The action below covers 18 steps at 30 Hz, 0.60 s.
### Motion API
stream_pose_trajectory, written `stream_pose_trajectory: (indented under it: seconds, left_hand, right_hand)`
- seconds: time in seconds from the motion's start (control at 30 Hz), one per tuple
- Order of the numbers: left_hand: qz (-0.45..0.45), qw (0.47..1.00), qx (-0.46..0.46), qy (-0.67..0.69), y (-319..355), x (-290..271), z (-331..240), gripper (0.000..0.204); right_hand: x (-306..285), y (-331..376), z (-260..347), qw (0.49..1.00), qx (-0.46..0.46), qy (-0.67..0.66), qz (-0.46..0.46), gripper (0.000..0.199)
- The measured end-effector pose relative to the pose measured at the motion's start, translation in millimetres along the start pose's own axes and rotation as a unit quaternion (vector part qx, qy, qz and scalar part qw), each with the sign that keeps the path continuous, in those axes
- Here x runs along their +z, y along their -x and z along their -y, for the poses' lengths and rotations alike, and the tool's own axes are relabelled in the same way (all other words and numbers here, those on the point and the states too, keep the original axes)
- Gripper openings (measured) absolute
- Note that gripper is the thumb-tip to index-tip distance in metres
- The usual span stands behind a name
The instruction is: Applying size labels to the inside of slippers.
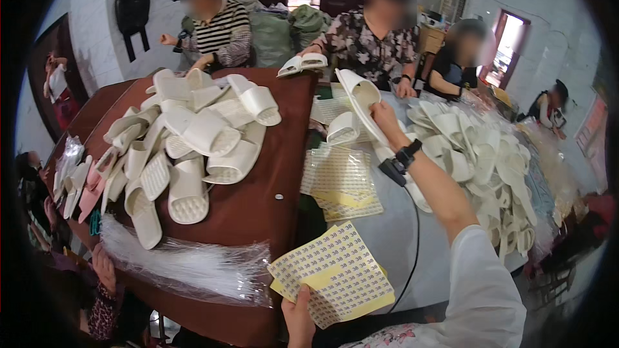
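My left hand (298,317) is closed on the lower left edge of a yellow sticker sheet (332,274), its thumb on top. Rows of small printed labels cover the sheet, with a bare yellow strip across it. A second yellow edge shows beneath. Out over the grey-white tabletop, my right hand (389,124) grips the side of a cream slipper (362,98) that is tilted up, its toe opening visible. A dark watch is on my right wrist. Close to that hand lies another cream slipper (343,129). More sticker sheets (342,183), partly under clear film, lie between my hands.
A heap of cream slippers (200,129) covers much of the brown table (267,209) at left, with a clear bag of white plastic strips (187,267) in front. Another slipper heap (480,154) stands at right. Several people sit around; one person's hand (103,269) rests near the bag.
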State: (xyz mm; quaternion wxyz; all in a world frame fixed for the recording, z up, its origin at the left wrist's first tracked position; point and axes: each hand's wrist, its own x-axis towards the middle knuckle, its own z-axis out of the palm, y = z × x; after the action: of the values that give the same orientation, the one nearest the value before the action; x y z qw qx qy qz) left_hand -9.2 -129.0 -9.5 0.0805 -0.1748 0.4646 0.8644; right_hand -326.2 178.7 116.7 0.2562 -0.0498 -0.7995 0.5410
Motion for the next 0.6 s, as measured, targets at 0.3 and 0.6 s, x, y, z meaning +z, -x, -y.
stream_pose_trajectory:
  seconds: [0.3,0.6]
  left_hand:
    - [0.293,0.873,-0.216,0.325,15.8,65.2,1.8,0.035]
    - [0.404,0.827,-0.251,0.301,55.8,150.6,48.7,0.029]
  right_hand:
    - [-158.4,176.9,76.8,0.976,0.143,-0.127,0.105,0.017]
    - [-219.9,309.4,46.2,0.884,0.253,-0.364,0.146,0.033]
